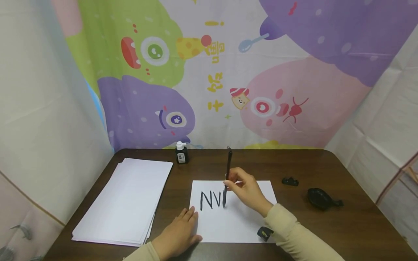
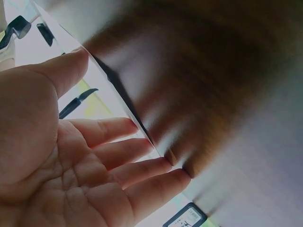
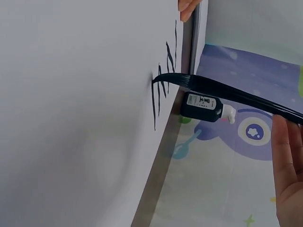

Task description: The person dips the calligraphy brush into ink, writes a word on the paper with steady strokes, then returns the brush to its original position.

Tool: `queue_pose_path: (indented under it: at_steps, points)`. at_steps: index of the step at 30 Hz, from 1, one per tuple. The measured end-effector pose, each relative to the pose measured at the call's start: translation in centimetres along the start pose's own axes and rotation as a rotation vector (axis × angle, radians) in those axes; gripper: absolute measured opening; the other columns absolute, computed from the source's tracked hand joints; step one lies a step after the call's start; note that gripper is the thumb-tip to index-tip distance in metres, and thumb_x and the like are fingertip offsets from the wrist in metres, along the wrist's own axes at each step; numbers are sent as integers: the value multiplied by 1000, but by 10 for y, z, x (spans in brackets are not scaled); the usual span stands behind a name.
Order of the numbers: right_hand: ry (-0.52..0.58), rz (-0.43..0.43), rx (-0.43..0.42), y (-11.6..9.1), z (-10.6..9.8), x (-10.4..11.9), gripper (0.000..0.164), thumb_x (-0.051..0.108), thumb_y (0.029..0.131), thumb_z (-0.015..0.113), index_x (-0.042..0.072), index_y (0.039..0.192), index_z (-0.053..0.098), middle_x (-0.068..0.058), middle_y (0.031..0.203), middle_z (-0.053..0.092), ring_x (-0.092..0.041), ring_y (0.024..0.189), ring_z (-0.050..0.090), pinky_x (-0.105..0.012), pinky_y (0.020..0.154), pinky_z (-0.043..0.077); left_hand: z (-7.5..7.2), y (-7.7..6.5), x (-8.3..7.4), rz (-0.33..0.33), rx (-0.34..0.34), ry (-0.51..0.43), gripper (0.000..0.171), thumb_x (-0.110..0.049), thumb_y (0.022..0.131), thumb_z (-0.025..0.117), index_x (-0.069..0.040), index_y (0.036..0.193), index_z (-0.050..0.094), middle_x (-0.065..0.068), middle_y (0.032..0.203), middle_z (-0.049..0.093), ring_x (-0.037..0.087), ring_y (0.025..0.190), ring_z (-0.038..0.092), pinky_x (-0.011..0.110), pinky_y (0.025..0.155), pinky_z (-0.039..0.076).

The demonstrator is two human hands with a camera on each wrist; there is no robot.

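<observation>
My right hand [image 1: 246, 188] pinches the handle of a black calligraphy brush [image 1: 229, 163], held nearly upright. Its dark, bent bristles [image 3: 175, 79] touch a white sheet of paper [image 1: 235, 230] at a vertical stroke. Black lettering [image 1: 210, 200] reading N and V stands to the left of that stroke. My left hand [image 1: 179, 232] lies palm down at the sheet's left edge, fingers extended and fingertips on the paper. In the left wrist view its fingers [image 2: 147, 189] are straight and grip nothing. A small black object [image 1: 264, 233] rests on the sheet's lower right, partly behind the right sleeve.
A stack of white paper [image 1: 124, 203] lies on the left of the brown table [image 1: 209, 165]. A black ink bottle [image 1: 181, 154] with a white pump top stands at the back. On the right are a small black brush rest [image 1: 290, 181] and a black dish [image 1: 320, 198].
</observation>
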State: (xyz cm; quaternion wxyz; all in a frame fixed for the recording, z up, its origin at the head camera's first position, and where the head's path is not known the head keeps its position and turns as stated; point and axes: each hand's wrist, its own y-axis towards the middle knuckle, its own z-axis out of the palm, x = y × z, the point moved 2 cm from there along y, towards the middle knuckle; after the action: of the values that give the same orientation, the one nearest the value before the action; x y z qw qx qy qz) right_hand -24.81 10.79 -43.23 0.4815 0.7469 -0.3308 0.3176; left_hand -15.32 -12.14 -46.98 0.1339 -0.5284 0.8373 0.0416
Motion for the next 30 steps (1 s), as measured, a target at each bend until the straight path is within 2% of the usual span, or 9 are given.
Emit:
queue_pose_path:
  at_steps: [11, 16, 19, 25, 30]
  points:
    - [35, -36, -46, 9, -14, 4, 17, 3, 90, 67, 2, 104, 58, -14, 86, 64, -16, 75, 69, -33, 67, 61, -2, 0, -1, 7, -10, 13, 70, -39, 88, 69, 7, 136, 50, 27, 147, 45, 48, 133, 45, 60, 102, 44]
    - [36, -35, -75, 11, -19, 4, 17, 2, 90, 67, 3, 105, 58, -14, 85, 64, -20, 73, 69, -39, 66, 61, -2, 0, -1, 4, -6, 8, 70, -39, 88, 70, 7, 137, 50, 27, 147, 45, 48, 133, 44, 60, 102, 44]
    - [44, -34, -86, 12, -22, 3, 17, 2, 91, 66, 0, 105, 57, -16, 86, 64, -20, 73, 69, -42, 67, 61, -2, 0, -1, 2, -5, 2, 70, -39, 88, 70, 7, 137, 49, 27, 147, 45, 48, 134, 44, 61, 103, 44]
    - [62, -20, -128, 15, -27, -1, 20, -2, 89, 67, -7, 105, 55, -20, 84, 62, -12, 73, 68, -36, 65, 62, -1, 0, -1, -1, -8, -5, 70, -39, 87, 70, 6, 137, 50, 26, 148, 45, 48, 134, 44, 61, 103, 44]
    - [16, -8, -163, 16, -30, -2, 19, -5, 88, 66, -7, 103, 55, -20, 82, 61, -20, 70, 68, -40, 65, 61, 0, -1, 0, 4, -14, -10, 70, -39, 87, 70, 6, 136, 50, 25, 147, 45, 48, 134, 44, 60, 103, 43]
